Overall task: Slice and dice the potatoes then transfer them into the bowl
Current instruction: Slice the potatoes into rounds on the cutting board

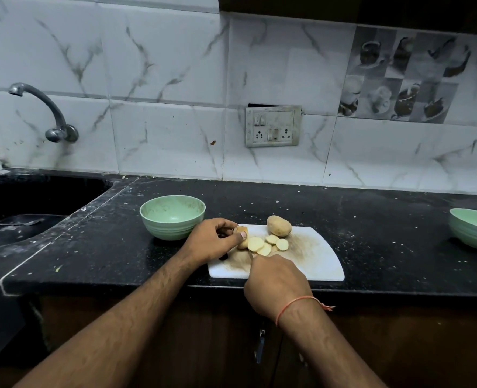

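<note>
Right hand (276,287) nearest, fist curled, presumably round a knife handle, blade hidden, grip not certain. Left hand (213,239) beyond, fingers and thumb pinching the half-cut potato (243,238) on the cutting board (315,261). Slices (268,243) fanned just beside; whole potato (278,226) behind them. Green bowl (172,217) farther left, empty. Best done with fingertips tucked back, strokes even, slices equally thick.

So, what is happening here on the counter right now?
A person is slicing potatoes on a white cutting board. The left hand holds the half-cut potato; the right hand is closed as if round a knife, which is barely visible. Several slices lie on the board beside a whole potato. The green bowl looks empty.
</note>
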Motion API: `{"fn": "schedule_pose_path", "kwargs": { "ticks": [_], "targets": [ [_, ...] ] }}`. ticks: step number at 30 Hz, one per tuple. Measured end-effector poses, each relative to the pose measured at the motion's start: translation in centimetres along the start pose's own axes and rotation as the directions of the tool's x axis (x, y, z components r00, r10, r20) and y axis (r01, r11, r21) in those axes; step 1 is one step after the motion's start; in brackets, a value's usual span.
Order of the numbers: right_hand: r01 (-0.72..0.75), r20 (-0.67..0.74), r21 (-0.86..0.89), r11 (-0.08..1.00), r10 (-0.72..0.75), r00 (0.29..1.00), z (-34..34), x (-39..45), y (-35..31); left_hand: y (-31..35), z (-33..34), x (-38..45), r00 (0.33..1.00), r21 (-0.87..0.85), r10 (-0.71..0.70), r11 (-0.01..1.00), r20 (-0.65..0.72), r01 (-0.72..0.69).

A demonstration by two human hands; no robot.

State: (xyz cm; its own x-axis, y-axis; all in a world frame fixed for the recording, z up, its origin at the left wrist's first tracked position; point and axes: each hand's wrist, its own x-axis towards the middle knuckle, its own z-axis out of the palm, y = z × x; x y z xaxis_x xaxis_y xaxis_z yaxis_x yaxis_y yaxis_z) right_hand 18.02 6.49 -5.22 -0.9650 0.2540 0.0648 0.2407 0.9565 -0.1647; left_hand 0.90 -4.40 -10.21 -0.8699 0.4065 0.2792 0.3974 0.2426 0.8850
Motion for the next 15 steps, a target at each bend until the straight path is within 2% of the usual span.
{"fn": "schedule_pose_path", "kwargs": {
  "ticks": [4, 11, 15],
  "targets": [
    [-0.025, -0.025, -0.030, 0.999, 0.024, 0.999, -0.4, -0.4, 1.2, 0.6, 0.1, -0.5, 0.999, 0.024, 0.033, 0.999, 0.028, -0.034],
    [-0.050, -0.020, 0.026, 0.998, 0.051, 0.999, -0.6, 0.3, 2.3, 1.1, 0.1, -0.9, 0.997, -0.005, 0.018, 1.000, 0.076, -0.018],
    [-0.044, -0.015, 0.067, 0.997, 0.045, 0.999, -0.4, 0.6, 2.6, 0.7, -0.4, -0.5, 0.996, 0.117, 0.006, 0.993, 0.093, -0.016]
  ]
}}
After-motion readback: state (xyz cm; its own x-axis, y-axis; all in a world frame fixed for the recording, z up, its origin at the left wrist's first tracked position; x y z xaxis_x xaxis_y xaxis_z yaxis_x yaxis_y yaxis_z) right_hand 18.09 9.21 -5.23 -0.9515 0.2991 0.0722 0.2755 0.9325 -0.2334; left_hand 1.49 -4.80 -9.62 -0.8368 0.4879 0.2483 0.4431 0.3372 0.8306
